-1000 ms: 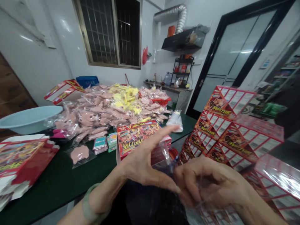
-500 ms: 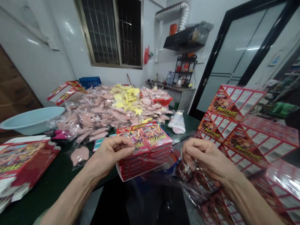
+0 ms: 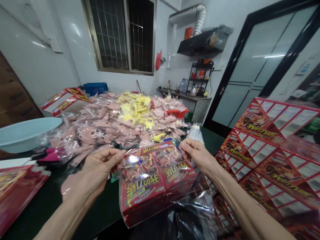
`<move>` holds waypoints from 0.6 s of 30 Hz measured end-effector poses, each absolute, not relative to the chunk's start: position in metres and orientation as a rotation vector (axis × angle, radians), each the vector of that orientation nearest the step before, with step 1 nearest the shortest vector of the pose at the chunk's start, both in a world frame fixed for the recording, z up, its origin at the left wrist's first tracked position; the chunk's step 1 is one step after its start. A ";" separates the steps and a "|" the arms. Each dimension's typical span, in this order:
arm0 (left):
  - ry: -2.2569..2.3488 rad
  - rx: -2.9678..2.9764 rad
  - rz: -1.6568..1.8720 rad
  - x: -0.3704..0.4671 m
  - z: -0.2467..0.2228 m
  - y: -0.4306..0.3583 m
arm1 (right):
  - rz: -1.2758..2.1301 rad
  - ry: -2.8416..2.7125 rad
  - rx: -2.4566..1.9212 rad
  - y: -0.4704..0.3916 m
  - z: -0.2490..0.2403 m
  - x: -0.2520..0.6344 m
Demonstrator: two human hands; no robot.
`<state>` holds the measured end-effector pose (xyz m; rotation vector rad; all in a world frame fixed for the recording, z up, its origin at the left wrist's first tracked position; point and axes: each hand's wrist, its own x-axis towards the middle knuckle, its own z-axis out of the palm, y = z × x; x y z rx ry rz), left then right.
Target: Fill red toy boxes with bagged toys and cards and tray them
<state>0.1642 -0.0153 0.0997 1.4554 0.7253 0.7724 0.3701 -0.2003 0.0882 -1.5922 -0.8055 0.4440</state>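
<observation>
A block of red printed boxes (image 3: 147, 181) sits tilted in front of me at the table's edge, with a glossy clear layer over its top. Clear plastic film (image 3: 197, 206) hangs loosely from its near right side. At the block's far left corner, my left hand (image 3: 106, 163) is closed in a pinch on the film. My right hand (image 3: 195, 150) pinches at the far right corner, also closed on the film, though little of it shows between the fingers. Behind the block lies a heap of bagged pink pieces (image 3: 107, 123) and bagged yellow pieces (image 3: 136, 105).
Wrapped red box blocks (image 3: 260, 126) are stacked high on my right. Flattened red cartons (image 3: 22, 190) lie at the left, near a pale blue basin (image 3: 30, 131). A white roll-like item (image 3: 196, 133) stands just beyond my right hand. The table (image 3: 100, 213) is dark green.
The film now lies over the top of the box block. My right hand has moved left and up to its far right corner. My left hand has moved slightly left, and the view has shifted.
</observation>
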 end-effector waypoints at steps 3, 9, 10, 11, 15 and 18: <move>0.775 1.552 0.775 0.172 0.097 -0.006 | 0.424 -0.877 -1.674 -0.186 0.085 0.386; 0.796 1.569 0.684 0.182 0.090 0.006 | 0.466 -0.950 -1.738 -0.171 0.075 0.408; 0.802 1.557 0.674 0.183 0.089 0.007 | 0.481 -0.953 -1.743 -0.170 0.072 0.409; 0.810 1.548 0.670 0.184 0.087 0.009 | 0.500 -0.950 -1.745 -0.169 0.070 0.411; 0.837 1.554 0.637 0.186 0.086 0.012 | 0.586 -0.904 -1.712 -0.170 0.065 0.413; 0.852 1.532 0.624 0.186 0.087 0.011 | 0.671 -0.847 -1.676 -0.172 0.065 0.413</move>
